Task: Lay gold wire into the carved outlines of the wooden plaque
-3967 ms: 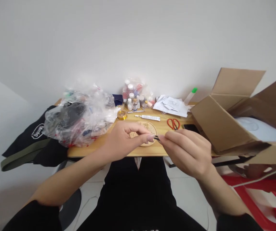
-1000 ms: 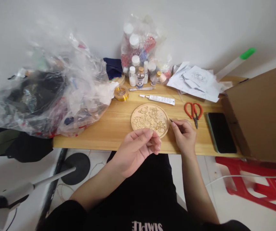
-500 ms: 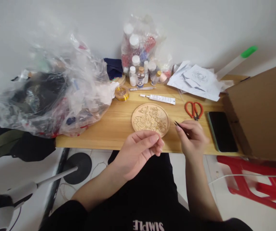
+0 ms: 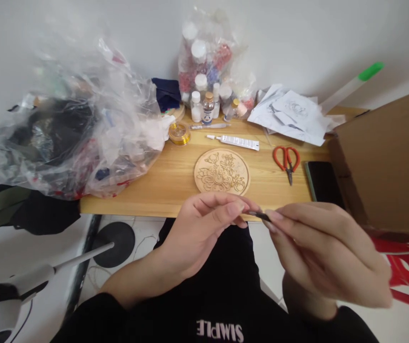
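My right hand is closed in a pinch around dark pointed tweezers, whose tips reach the fingertips of my left hand. My left hand is closed with thumb against fingers, near the table's front edge; whatever lies between them is too small to make out. Just beyond the hands, a round wooden plaque with a floral line pattern, partly outlined in gold wire, lies flat on the table.
Behind the plaque lie a white glue tube, a spool of gold wire and a pen. Orange-handled pliers and a phone are on the right, beside a cardboard box. Plastic bags fill the left; small bottles stand behind.
My right hand has come up closer to the camera and turned, bringing the tweezers to my left fingertips. My left hand stays almost in place, still pinched.
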A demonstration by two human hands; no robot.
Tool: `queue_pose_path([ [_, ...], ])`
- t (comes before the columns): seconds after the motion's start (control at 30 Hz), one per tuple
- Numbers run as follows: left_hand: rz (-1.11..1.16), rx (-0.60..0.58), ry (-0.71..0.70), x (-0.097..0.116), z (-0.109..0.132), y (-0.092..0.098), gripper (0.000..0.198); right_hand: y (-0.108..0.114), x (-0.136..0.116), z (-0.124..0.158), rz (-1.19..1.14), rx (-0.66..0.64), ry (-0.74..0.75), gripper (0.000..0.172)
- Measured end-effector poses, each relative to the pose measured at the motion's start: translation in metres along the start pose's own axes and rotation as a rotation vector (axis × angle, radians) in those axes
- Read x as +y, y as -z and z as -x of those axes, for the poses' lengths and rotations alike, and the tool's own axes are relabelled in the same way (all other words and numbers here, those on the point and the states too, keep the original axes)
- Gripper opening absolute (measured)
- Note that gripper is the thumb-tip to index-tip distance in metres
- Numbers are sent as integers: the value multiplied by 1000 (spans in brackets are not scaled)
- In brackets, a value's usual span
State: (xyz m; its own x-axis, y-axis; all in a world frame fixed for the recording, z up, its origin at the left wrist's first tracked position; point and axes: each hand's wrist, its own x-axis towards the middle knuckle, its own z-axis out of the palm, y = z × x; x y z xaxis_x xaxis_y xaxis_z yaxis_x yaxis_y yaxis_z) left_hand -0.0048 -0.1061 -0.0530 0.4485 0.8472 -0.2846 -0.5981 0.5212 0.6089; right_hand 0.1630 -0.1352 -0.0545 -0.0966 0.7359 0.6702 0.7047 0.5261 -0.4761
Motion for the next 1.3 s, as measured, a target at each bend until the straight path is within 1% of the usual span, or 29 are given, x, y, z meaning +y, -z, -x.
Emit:
queue_pose_path([
  [0.1,-14,15,-22,1,3,-2,7,-3,-4,-4,52,76,165,33],
  [0.13,-12,16,-21,1,4,-2,6,-4,-6,-6,59,80,171,30],
  [0.2,-10,6,-14,2,4,-2,5,-6,-12,-10,61,89,136,27],
  [0.3,-16,-13,-12,2,4,-2,4,-9,-21,-14,60,131,31,26],
  [0.37,-19,-20,-17,3,5,-2,4,-10,-23,-14,68,148,5,24],
  [0.57,-10,-39,-30,2,5,-3,4,-8,-17,-11,87,136,110,17],
  [0.73,-9,-48,-42,1,5,-2,6,-6,-16,-13,87,142,102,18],
  [0.87,-19,-27,-50,0,6,-2,6,-7,-13,-15,113,159,205,17],
  [0.93,-26,-10,-48,0,6,-3,6,-7,-11,-14,124,174,206,16],
  [1.03,-32,2,-42,1,6,-4,6,-8,-11,-12,137,190,166,15],
  [1.2,-33,7,-44,2,6,-6,5,-8,-10,-11,160,190,238,16],
  [1.3,-36,11,-44,1,7,-5,5,-7,-10,-12,162,181,226,15],
])
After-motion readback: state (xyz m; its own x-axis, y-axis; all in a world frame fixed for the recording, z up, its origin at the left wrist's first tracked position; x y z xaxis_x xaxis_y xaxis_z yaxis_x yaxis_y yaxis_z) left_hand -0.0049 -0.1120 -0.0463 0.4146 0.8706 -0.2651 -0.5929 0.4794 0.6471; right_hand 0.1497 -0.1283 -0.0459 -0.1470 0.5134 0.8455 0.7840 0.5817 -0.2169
